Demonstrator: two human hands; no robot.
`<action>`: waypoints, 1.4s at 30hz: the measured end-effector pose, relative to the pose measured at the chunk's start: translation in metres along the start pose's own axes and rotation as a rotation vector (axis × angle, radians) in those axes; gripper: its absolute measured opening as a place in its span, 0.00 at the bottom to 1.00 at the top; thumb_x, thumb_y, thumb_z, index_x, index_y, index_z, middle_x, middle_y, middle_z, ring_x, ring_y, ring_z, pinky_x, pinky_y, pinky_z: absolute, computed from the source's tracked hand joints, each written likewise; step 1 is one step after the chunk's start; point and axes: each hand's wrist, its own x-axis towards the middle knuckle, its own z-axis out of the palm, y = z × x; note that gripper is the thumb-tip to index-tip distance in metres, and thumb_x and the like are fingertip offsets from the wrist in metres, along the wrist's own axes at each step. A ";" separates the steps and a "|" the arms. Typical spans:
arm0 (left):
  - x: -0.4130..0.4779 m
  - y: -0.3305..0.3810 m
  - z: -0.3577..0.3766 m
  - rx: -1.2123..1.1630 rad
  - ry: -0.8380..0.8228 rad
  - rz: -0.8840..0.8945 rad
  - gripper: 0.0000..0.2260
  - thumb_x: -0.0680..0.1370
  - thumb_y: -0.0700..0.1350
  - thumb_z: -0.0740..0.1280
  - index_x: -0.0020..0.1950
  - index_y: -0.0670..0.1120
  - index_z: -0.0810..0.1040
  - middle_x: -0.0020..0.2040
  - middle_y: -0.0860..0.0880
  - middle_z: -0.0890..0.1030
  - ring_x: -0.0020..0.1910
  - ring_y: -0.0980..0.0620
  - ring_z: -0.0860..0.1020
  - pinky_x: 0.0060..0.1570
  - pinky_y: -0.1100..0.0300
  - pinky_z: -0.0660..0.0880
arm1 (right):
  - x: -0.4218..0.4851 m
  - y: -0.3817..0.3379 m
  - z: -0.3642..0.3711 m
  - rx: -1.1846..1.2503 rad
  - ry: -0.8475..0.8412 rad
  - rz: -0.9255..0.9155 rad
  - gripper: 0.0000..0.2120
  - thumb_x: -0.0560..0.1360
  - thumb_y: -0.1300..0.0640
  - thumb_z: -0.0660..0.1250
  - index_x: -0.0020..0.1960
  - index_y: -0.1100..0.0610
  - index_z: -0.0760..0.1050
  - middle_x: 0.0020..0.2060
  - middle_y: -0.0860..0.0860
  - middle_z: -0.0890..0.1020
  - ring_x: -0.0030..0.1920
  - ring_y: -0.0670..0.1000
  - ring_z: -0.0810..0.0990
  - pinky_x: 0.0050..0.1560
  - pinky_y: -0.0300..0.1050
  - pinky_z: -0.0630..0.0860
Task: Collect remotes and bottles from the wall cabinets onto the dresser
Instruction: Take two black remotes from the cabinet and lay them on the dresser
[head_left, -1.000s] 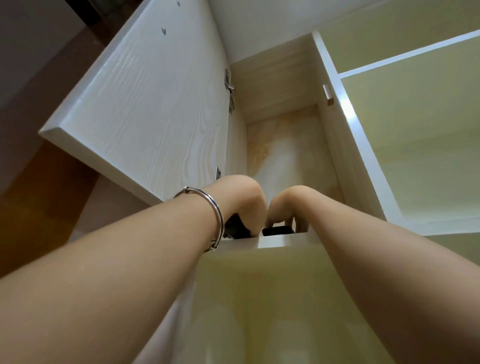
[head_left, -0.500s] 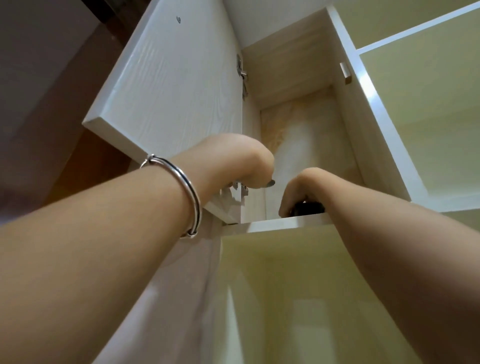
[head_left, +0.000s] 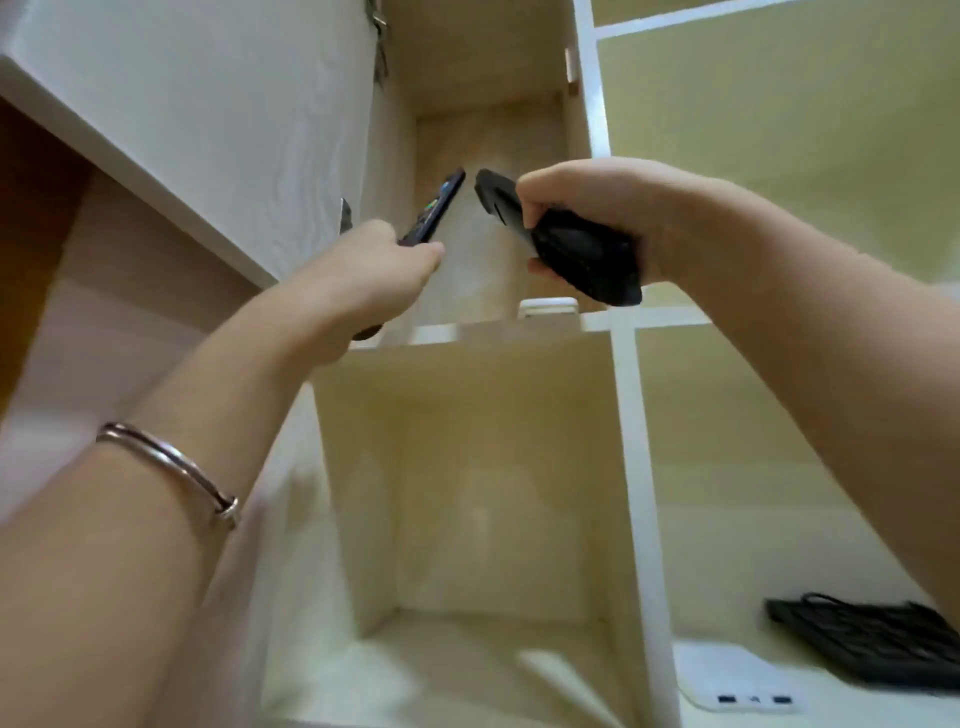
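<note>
My left hand (head_left: 371, 270) grips a slim black remote (head_left: 435, 210) with coloured buttons, its tip pointing up into the open upper cabinet (head_left: 488, 130). My right hand (head_left: 597, 208) holds a thicker black remote (head_left: 566, 241) by its middle, tilted with one end low and to the right. Both remotes are in the air in front of the cabinet opening, a short gap between their upper tips. A white object (head_left: 548, 307) rests on the shelf edge (head_left: 467, 330) just below my right hand.
The open cabinet door (head_left: 208, 119) hangs at upper left, close to my left arm. Below is an open cubby (head_left: 483, 493). In the lower right compartment lie a white power strip (head_left: 737, 680) and a black flat thing with cords (head_left: 872, 639).
Both hands have come back out of the upper cabinet, each now holding a black remote in plain view. The view has dropped, showing the lower cubbies.
</note>
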 end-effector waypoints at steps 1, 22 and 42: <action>-0.013 0.002 0.006 -0.142 -0.024 0.000 0.08 0.78 0.49 0.59 0.48 0.44 0.69 0.33 0.47 0.65 0.27 0.51 0.62 0.25 0.64 0.56 | -0.018 0.005 0.000 -0.016 0.035 -0.006 0.04 0.70 0.58 0.64 0.38 0.58 0.71 0.37 0.54 0.75 0.37 0.51 0.78 0.28 0.34 0.75; -0.570 0.000 0.116 -0.676 -1.685 -0.320 0.08 0.76 0.42 0.66 0.53 0.49 0.69 0.47 0.51 0.74 0.37 0.50 0.72 0.35 0.57 0.67 | -0.704 0.067 0.025 -0.221 0.922 1.346 0.18 0.71 0.64 0.66 0.58 0.50 0.67 0.43 0.48 0.73 0.35 0.47 0.74 0.32 0.35 0.70; -0.986 0.248 -0.053 -0.352 -2.297 0.549 0.13 0.73 0.41 0.69 0.54 0.44 0.69 0.46 0.42 0.77 0.43 0.42 0.76 0.41 0.54 0.68 | -1.163 -0.226 0.133 -0.085 2.060 1.986 0.26 0.69 0.61 0.70 0.62 0.56 0.63 0.47 0.53 0.77 0.42 0.55 0.80 0.39 0.47 0.74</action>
